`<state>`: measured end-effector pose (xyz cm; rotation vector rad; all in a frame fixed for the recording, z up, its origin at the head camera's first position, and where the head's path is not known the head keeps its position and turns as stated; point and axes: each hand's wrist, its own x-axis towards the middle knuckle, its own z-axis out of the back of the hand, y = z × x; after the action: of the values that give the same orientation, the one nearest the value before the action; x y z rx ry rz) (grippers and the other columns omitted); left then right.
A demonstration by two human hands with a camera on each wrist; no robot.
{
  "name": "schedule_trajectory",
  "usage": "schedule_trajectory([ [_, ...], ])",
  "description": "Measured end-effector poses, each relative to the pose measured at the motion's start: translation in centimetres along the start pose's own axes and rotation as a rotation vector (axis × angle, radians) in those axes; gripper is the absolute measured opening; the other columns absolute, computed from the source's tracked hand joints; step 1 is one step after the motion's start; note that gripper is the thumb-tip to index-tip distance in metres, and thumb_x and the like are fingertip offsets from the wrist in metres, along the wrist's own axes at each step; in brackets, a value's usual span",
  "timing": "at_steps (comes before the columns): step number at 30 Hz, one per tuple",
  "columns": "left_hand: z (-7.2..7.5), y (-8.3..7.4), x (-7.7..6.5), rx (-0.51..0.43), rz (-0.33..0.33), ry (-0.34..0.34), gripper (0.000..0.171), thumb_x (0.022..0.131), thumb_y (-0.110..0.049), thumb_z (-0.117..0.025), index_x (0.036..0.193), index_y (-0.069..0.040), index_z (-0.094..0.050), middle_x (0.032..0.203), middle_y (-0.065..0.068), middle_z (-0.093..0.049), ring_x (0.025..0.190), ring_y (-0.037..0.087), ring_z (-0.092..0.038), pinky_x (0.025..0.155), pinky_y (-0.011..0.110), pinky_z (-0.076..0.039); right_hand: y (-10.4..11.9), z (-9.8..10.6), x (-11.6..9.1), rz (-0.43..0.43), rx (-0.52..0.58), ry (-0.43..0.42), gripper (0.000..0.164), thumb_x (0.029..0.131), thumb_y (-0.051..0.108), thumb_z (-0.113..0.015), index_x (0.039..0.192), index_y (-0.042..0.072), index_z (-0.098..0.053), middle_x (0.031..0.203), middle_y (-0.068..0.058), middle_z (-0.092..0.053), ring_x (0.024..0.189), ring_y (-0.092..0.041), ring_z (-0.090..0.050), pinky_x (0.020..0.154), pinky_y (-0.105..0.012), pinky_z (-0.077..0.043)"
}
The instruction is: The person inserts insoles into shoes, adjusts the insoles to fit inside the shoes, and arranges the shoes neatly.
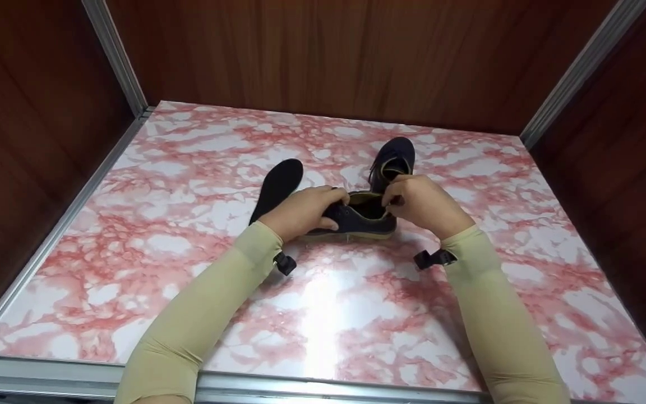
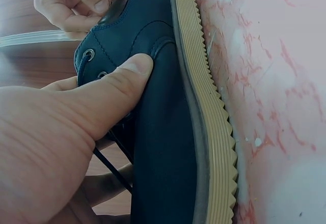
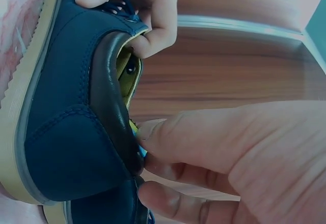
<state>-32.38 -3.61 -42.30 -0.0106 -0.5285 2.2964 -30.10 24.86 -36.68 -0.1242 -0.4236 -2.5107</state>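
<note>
A dark navy lace-up shoe (image 1: 368, 226) with a ribbed tan sole (image 2: 211, 127) stands on its sole, toe to the left. Around its front part my left hand (image 1: 303, 210) grips, the thumb pressing the near side and a finger hooked into the opening by the laces. At the heel, my right hand (image 1: 427, 205) has thumb and fingers together by the padded dark collar (image 3: 109, 89). A small blue and yellow piece (image 3: 135, 130) shows at the right thumb tip; I cannot tell what it belongs to. Left of the shoe lies a flat black insole (image 1: 278, 182), partly hidden by my left hand.
The matching shoe (image 1: 398, 148) stands just behind the right hand, toe pointing away. Red-and-white marbled board (image 1: 188, 280) covers the table. Brown wood panels (image 1: 323, 56) close off the back and sides, with metal rails along the edges.
</note>
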Motion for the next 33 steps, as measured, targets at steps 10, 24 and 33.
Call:
schedule_trajectory([
  [10, -0.1, 0.0, -0.1, 0.003, 0.006, -0.004, 0.050, 0.098, -0.039, -0.080, 0.141, -0.023, -0.059, 0.138, 0.002, -0.070, 0.126, 0.023, -0.069, 0.111, 0.045, -0.055, 0.1, -0.5, 0.1, -0.011, 0.001, -0.012, 0.011, 0.092, -0.002, -0.081, 0.100, 0.005, -0.085, 0.103, -0.010, -0.079, 0.097, -0.028, -0.076, 0.091, -0.046, -0.064],
  [24, 0.0, 0.0, 0.0, 0.008, 0.014, 0.010, 0.051, 0.099, -0.039, -0.081, 0.142, -0.025, -0.059, 0.141, 0.000, -0.068, 0.128, 0.022, -0.068, 0.109, 0.044, -0.055, -0.2, -0.6, 0.2, -0.011, -0.009, 0.029, 0.008, 0.098, 0.009, -0.079, 0.103, 0.006, -0.084, 0.110, -0.012, -0.072, 0.094, -0.026, -0.070, 0.086, -0.043, -0.061],
  [33, 0.0, 0.0, 0.0, -0.003, 0.017, 0.005, 0.049, 0.099, -0.040, -0.079, 0.142, -0.025, -0.059, 0.139, 0.000, -0.068, 0.128, 0.021, -0.069, 0.110, 0.044, -0.055, -1.2, -2.0, 0.7, -0.099, 0.011, 0.056, 0.007, 0.102, 0.017, -0.069, 0.101, 0.011, -0.071, 0.104, -0.010, -0.065, 0.088, -0.027, -0.063, 0.083, -0.045, -0.054],
])
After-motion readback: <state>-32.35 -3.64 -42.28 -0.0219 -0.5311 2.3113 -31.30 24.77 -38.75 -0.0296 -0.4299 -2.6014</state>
